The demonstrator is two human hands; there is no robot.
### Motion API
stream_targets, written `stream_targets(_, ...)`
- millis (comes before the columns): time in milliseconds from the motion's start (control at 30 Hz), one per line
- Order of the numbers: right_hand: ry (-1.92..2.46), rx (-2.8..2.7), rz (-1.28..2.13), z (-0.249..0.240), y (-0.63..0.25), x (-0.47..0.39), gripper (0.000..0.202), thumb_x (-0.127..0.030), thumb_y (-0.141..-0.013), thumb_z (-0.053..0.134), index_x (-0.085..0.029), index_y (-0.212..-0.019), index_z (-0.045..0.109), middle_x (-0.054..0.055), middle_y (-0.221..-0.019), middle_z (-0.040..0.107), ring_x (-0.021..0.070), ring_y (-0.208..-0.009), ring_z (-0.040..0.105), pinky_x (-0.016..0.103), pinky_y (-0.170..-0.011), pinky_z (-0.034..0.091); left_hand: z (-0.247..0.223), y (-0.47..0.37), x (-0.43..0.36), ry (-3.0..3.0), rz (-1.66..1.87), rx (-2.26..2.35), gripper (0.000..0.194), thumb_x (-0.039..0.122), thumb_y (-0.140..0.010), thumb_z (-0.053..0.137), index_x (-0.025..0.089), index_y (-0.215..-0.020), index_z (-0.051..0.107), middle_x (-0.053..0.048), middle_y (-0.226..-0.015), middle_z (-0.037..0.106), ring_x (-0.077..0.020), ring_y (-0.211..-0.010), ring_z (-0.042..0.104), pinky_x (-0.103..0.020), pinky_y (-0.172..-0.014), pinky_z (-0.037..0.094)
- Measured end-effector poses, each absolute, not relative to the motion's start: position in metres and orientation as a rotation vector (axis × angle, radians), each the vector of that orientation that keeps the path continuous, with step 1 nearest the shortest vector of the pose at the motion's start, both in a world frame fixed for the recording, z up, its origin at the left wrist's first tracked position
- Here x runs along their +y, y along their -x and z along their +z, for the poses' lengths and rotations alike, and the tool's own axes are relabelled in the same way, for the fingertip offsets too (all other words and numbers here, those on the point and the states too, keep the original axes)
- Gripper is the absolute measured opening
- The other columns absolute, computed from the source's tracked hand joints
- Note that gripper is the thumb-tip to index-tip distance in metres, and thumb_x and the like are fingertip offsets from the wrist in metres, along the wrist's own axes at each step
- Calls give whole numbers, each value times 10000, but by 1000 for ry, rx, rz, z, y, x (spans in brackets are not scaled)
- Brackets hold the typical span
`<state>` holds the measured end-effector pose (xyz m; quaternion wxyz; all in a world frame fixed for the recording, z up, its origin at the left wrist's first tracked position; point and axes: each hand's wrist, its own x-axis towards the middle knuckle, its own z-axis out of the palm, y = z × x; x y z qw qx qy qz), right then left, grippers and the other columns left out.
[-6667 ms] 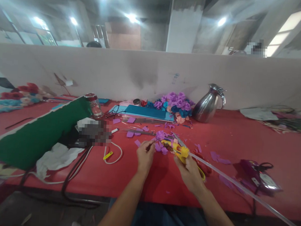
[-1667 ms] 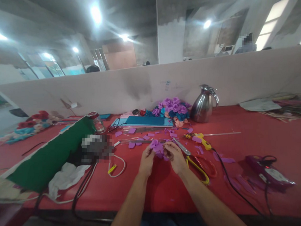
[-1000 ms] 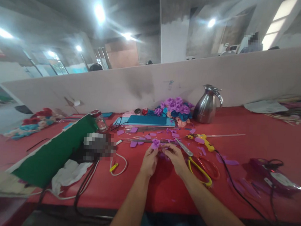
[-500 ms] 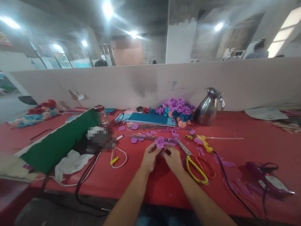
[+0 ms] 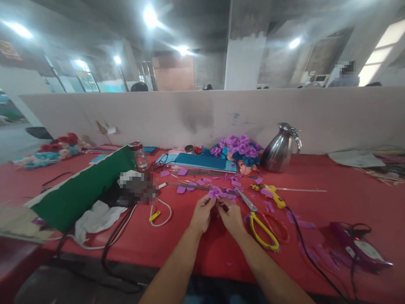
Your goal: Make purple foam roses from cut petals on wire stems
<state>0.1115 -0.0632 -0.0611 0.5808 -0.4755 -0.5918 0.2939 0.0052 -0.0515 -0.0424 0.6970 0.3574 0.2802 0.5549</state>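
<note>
Between my two hands is a purple artificial flower (image 5: 215, 192) with ruffled petals, held above the red table. My left hand (image 5: 202, 213) is closed, thumb and fingers pinching the flower from the left. My right hand (image 5: 231, 215) pinches at the flower's lower right side; its fingertips partly hide what they grip. Just right of that hand lie scissors (image 5: 264, 231) with one yellow and one red handle loop, blades pointing up-left. Cut purple petal pieces (image 5: 191, 186) are scattered beyond my hands. A yellow glue gun (image 5: 274, 195) lies farther right with a purple piece against it.
A steel jug (image 5: 279, 148) stands at the back beside a pile of finished flowers (image 5: 239, 146). At left are a green board (image 5: 84, 188), a glass jar (image 5: 140, 156) and white cloth (image 5: 98, 219). A purple power box (image 5: 361, 248) and cords lie at right.
The view has tilted up slightly. Both hands stay around the purple flower, which looks turned a little; nothing else on the table has visibly moved.
</note>
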Motion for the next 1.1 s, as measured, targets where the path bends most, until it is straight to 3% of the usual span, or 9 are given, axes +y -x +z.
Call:
stream_targets(133,1099,-1414,680,-61,-113,-60,159,-246,-794,574,-275,-832,726,19,-736,699,217,-646,617,336,-616,478,-41,-4,-51,-794,1273,618,298,337,-600,822,135,-786,707,-33,-718,699,-130,-627,612,-246,-612,472)
stream_targets(400,1030,-1469,644,-62,-109,-57,219,-221,-816,531,-260,-925,718,63,-946,725,257,-923,646,430,-855,476,-41,-3,-48,-734,1305,627,307,322,-569,838,172,-804,709,-32,-772,722,-167,-735,665,-310,-762,507)
stream_targets(633,986,-1475,639,-67,-110,-55,230,-191,-818,502,-272,-879,708,44,-801,689,235,-805,633,381,-762,490,-48,-2,-47,-891,1340,667,272,313,-594,818,181,-817,736,-13,-804,731,-145,-748,641,-294,-789,492)
stream_targets(900,990,-1484,620,-66,-111,-55,230,-207,-838,491,-266,-892,706,48,-849,683,218,-767,622,368,-734,493,-44,-2,-49,-847,1343,658,254,326,-576,826,179,-753,717,0,-741,707,-145,-737,633,-283,-745,494)
stream_targets(1100,991,-1506,621,-67,-109,-52,240,-211,-843,506,-273,-953,710,55,-910,716,239,-871,652,402,-814,493,-42,0,-45,-711,1368,639,243,321,-577,833,175,-708,690,-8,-757,706,-122,-732,636,-270,-783,475)
